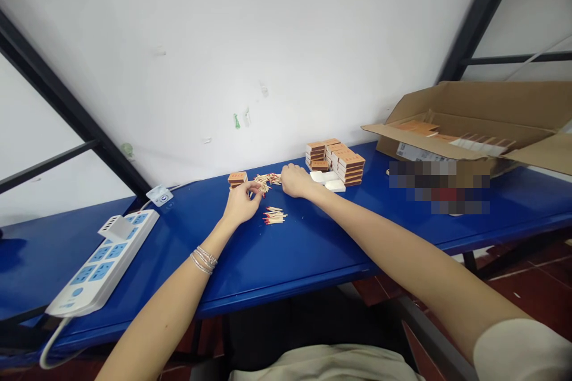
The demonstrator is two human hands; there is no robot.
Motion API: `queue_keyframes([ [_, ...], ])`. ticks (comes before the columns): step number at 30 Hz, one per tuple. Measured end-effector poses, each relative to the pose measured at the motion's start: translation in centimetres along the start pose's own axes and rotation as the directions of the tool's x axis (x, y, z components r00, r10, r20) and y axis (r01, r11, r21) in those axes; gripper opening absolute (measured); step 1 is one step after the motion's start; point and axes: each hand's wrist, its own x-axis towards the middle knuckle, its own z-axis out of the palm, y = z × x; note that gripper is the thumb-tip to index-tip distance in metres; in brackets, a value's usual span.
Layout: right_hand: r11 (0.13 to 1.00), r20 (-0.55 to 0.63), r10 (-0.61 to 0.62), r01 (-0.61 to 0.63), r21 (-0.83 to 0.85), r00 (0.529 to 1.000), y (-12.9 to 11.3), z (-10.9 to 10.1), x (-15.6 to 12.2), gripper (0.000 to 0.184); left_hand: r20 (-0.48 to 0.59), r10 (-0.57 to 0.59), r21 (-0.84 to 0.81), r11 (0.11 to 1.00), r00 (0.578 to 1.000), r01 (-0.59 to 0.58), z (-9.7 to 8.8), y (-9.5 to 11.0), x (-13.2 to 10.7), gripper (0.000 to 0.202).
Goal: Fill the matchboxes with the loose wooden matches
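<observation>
From my end, on the head cam: L hand sits at the L edge of the loose match pile, thumb & index curved toward each other w/ a small gap at most; can't make out if a match is pinched b/w them. R hand is at the pile's R end, fingers curled in, tips hidden behind the hand, so no read on its grip or on what it has hold of.

Pile lies on the blue table b/w the two hands, sticks pointing every which way. Nearer the wearer is a smaller match bunch, roughly parallel, most red heads to the L. A short matchbox stack is just behind the L hand; the bigger matchbox block is past the R hand, w/ white box pieces in front, prob. inner trays.

Risks, my call: R wrist is close to the white pieces, so a careless sweep could knock them or topple the block. L forearm pulled back low could scatter the small bunch. Pinching into tangled sticks may drag extras along or snap one. Heads scraped on a box's striker side could light, & w/ this many loose that'd spread fast.
</observation>
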Motion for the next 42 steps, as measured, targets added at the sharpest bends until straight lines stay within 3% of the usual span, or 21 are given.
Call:
queue_keyframes([
  [5, 0.996, 0.012, -0.008, 0.007, 0.091, 1.0, 0.2, -0.5, -0.2, 0.033, 0.139, -0.16, -0.265, 0.945, 0.977, 0.192, 0.8, -0.5, 0.2, 0.022],
  [10, 0.965, -0.026, -0.093, 0.097, 0.243, 0.995, -0.6, -0.7, -0.8, 0.026, 0.297, -0.254, -0.604, 0.696, 0.92, 0.387, 1.7, -0.4, 0.5, 0.022],
  [14, 0.912, -0.051, -0.21, 0.214, 0.351, 0.976, -1.4, -0.3, -1.1, 0.024, 0.339, -0.213, -0.758, 0.516, 0.917, 0.4, 1.8, -0.2, 0.6, 0.019],
  [17, 0.891, -0.067, -0.257, 0.263, 0.371, 0.964, -2.0, 0.2, -1.2, 0.021, 0.323, -0.174, -0.818, 0.443, 0.93, 0.367, 1.8, -0.5, 0.7, 0.015],
  [22, 0.866, -0.15, -0.259, 0.299, 0.401, 0.954, -2.1, 1.2, -1.1, 0.015, 0.264, -0.196, -0.836, 0.442, 0.944, 0.325, 2.2, -1.1, 0.9, 0.017],
  [27, 0.76, -0.234, -0.194, 0.297, 0.578, 0.953, -1.9, 1.4, -0.8, 0.008, 0.207, -0.223, -0.855, 0.431, 0.953, 0.287, 2.0, -1.1, 1.0, 0.015],
  [35, 0.637, -0.261, -0.134, 0.284, 0.717, 0.956, -1.6, 1.4, -0.6, 0.007, 0.225, -0.254, -0.856, 0.409, 0.941, 0.315, 1.4, -0.5, 0.9, 0.01],
  [42, 0.645, -0.27, -0.142, 0.296, 0.705, 0.952, -1.4, 1.0, -0.6, 0.01, 0.268, -0.321, -0.856, 0.354, 0.908, 0.378, 0.9, 0.3, 0.8, 0.009],
])
